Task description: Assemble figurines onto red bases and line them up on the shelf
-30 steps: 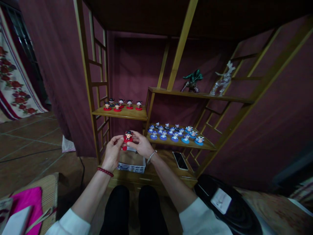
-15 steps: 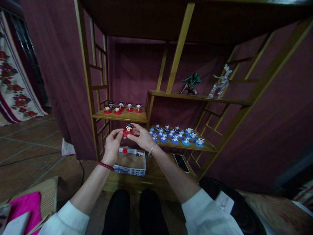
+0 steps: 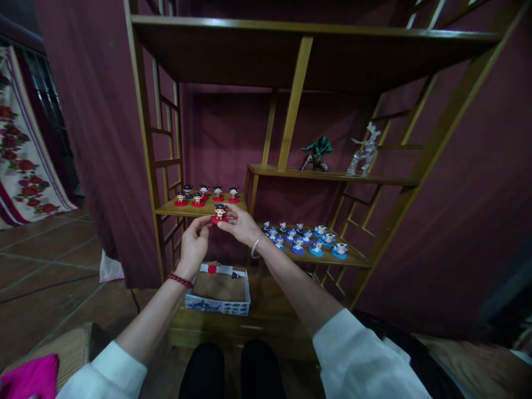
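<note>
A small doll figurine [image 3: 220,211] with black hair and a red round base is held up in front of the left shelf's edge. My right hand [image 3: 241,224] grips it from the right, with fingers behind and the thumb at the base. From the left, the fingertips of my left hand [image 3: 194,244] meet the rim of the red base. Just behind, several similar red-based figurines [image 3: 198,200] stand upright on the left shelf [image 3: 166,208]. Below my hands sits an open white-and-blue box [image 3: 218,306], holding a red round piece [image 3: 211,269] and a small dark piece [image 3: 235,275].
Several blue- and purple-based figurines [image 3: 297,245] fill the lower right shelf, partly behind my right arm. Above them, a dark green crouching statue [image 3: 318,153] and a clear deer-like statue [image 3: 366,149] stand on another shelf. Wooden posts [image 3: 296,105] divide the unit.
My hands have lifted the figurine slightly toward the left shelf, and the left fingers have eased along its base. The view has tilted up, showing an upper shelf board.
</note>
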`<state>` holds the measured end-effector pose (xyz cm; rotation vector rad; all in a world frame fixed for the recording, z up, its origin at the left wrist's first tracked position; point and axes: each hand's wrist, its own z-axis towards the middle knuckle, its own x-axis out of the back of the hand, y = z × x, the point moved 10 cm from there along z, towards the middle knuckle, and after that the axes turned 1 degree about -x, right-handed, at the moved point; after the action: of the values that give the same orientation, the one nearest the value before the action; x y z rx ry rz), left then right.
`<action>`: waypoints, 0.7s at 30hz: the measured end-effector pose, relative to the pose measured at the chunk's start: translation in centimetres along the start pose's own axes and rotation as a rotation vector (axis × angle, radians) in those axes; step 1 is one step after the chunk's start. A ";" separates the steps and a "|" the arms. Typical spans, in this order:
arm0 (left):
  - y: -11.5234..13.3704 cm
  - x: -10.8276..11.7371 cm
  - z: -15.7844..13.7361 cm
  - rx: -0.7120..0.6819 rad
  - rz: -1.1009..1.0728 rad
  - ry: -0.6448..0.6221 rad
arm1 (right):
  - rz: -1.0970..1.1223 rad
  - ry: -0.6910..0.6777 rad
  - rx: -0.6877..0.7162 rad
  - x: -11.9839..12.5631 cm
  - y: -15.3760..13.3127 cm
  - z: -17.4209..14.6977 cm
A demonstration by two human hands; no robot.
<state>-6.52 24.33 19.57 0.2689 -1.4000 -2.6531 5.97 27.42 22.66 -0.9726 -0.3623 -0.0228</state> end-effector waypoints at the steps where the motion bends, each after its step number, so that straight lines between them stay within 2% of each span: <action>1: 0.1 -0.1 0.3 -0.044 0.067 -0.016 | 0.011 -0.001 -0.015 0.1 0.1 0.4; 10: 2.3 -1.1 2.2 -0.254 0.593 -0.083 | 0.054 0.016 -0.140 0.7 1.2 3.8; 13: 2.6 -1.6 2.6 -0.311 0.682 -0.116 | 0.066 0.017 -0.160 0.6 1.8 4.7; 21: 1.4 -2.6 3.3 -0.425 0.858 -0.184 | -0.015 0.050 -0.212 0.7 4.0 6.3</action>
<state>-4.68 26.68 22.73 -0.5150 -0.6906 -2.1603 5.55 34.90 22.84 -1.1771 -0.3250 -0.1004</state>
